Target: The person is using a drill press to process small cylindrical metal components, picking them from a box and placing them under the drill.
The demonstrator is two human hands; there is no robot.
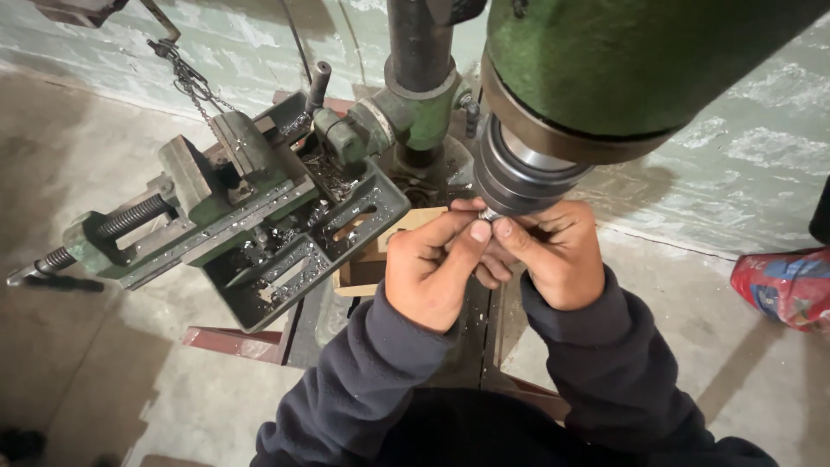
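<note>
We look down past the green drill head (622, 60), which blocks much of the view — beneath it hangs the steel chuck (519, 177), its long axis running down from the head toward us. Left of the column (421, 43) sits the green table (346, 233) with a vise (173, 207) on it, metal chips scattered about; a red bag (787, 285) lies far right. Our left hand (428, 272) and right hand (558, 255) meet at the chuck's lower end, thumbs pressed together on a small piece there — what it is, we cannot tell.
</note>
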